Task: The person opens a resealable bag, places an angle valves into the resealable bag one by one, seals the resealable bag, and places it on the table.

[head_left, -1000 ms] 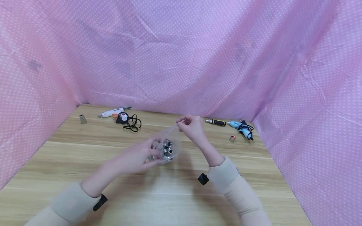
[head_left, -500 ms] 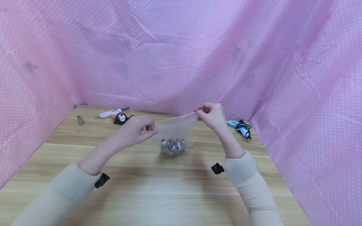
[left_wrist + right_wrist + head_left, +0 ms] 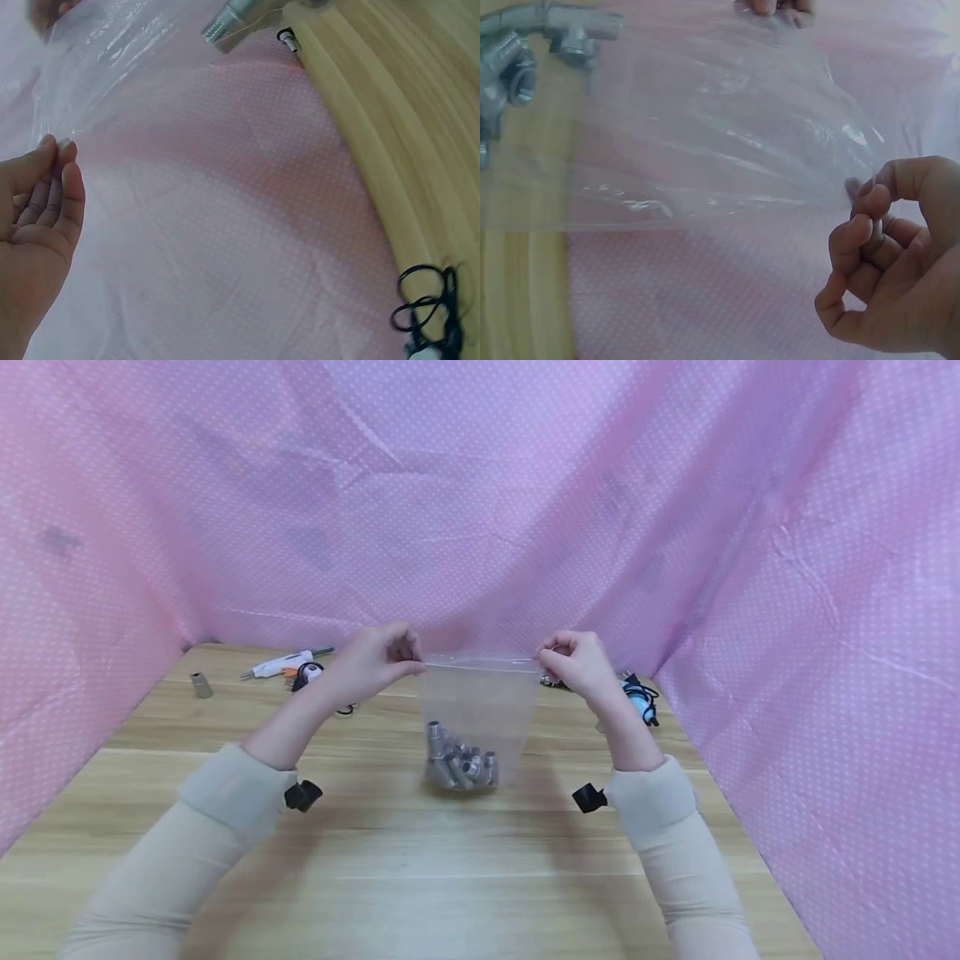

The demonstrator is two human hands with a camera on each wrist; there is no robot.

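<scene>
A clear zip-top plastic bag (image 3: 483,702) hangs upright and stretched flat between my two hands, in the middle of the head view. Several silver tubular metal fittings (image 3: 461,768) are heaped at its bottom, close over the table. My left hand (image 3: 378,658) pinches the bag's top left corner between thumb and fingertips. At the opposite top corner, my right hand (image 3: 581,667) pinches the edge the same way. The right wrist view shows the taut film (image 3: 727,127) running from my fingertips towards the fittings (image 3: 510,75).
On the wooden table (image 3: 420,877), a grey metal cylinder (image 3: 201,685) stands far left. Nearby lie a white tool with a metal tip (image 3: 281,665) and a black cord (image 3: 303,677). A blue tool with a black cord (image 3: 641,700) is partly hidden behind my right arm. Pink dotted cloth surrounds the table.
My left hand has moved from the bag's lower part up to its top corner. My right hand has shifted right. The bag now hangs spread wide, with its fittings at the bottom.
</scene>
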